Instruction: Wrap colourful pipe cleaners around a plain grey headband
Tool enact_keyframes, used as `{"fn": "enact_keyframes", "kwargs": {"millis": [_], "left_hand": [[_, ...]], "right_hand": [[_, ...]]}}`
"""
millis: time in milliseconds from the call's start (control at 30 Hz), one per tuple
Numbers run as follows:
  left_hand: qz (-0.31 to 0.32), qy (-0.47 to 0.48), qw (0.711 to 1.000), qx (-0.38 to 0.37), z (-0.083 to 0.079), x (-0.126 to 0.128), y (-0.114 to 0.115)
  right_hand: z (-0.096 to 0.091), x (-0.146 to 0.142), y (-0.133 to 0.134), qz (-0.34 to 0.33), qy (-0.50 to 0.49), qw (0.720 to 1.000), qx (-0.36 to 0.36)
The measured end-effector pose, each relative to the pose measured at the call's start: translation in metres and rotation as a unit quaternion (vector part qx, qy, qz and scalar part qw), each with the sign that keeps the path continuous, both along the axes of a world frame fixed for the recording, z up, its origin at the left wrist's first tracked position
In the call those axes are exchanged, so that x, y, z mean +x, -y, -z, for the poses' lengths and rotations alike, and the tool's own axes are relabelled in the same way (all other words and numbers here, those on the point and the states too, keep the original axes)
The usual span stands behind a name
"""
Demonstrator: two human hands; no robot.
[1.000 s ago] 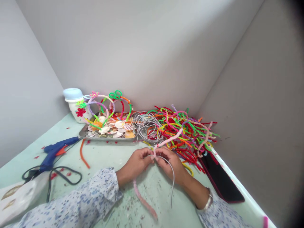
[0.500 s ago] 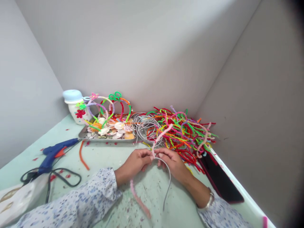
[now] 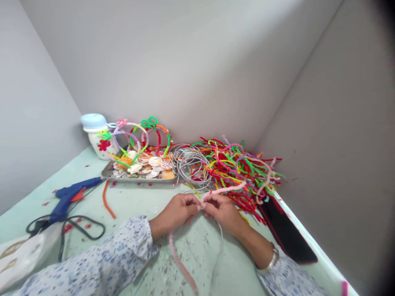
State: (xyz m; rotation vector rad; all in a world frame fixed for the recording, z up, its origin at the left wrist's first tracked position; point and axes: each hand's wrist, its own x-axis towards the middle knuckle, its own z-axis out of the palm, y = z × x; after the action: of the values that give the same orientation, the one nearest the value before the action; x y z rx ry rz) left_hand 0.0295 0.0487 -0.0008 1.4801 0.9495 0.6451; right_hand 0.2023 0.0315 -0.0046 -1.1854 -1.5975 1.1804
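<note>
My left hand (image 3: 182,210) and my right hand (image 3: 224,211) meet fingertip to fingertip above the table, both pinched closed. A fuzzy pink pipe cleaner (image 3: 230,189) passes through the pinch, one end pointing right over the right fingers. Below the left hand hangs a pink length (image 3: 182,265), seemingly the same piece, though the fingers hide the join. From under the right fingers a thin grey wire (image 3: 221,240) curves down toward the table front. The exact crossing of wire and pipe cleaner is covered by my fingertips.
Behind my hands lie a coil of grey wire (image 3: 193,166) and a heap of coloured pipe cleaners (image 3: 243,164). A metal tray (image 3: 138,180) holds shells and decorated headbands (image 3: 148,135). Left are a lidded bottle (image 3: 94,135) and a blue glue gun (image 3: 66,201); right, a dark phone-like slab (image 3: 290,234).
The pink pipe cleaner's free end has swung from pointing up to lying over to the right. My right fingers have closed in against the left ones. The grey wire's loop has dropped lower.
</note>
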Motion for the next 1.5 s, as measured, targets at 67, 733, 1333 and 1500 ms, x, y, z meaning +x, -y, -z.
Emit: {"fn": "enact_keyframes", "kwargs": {"millis": [67,733,1333,1500], "left_hand": [[0.003,0.009,1.000,-0.005,0.0010,0.0001,-0.0013],[0.004,0.035,0.999,-0.039,0.0011,0.0007,-0.0028],[-0.019,0.042,0.996,-0.075,-0.0021,-0.0014,-0.0053],[-0.008,0.143,0.982,-0.126,-0.0052,-0.0035,-0.0075]], "right_hand": [[-0.0017,0.0010,-0.0002,-0.002,-0.006,1.000,-0.015],[-0.0077,0.0026,0.0020,0.001,-0.023,1.000,-0.017],[-0.0010,0.0036,0.0043,-0.015,0.007,0.999,0.033],[-0.0011,0.0028,0.0050,0.046,0.003,0.999,0.008]]}}
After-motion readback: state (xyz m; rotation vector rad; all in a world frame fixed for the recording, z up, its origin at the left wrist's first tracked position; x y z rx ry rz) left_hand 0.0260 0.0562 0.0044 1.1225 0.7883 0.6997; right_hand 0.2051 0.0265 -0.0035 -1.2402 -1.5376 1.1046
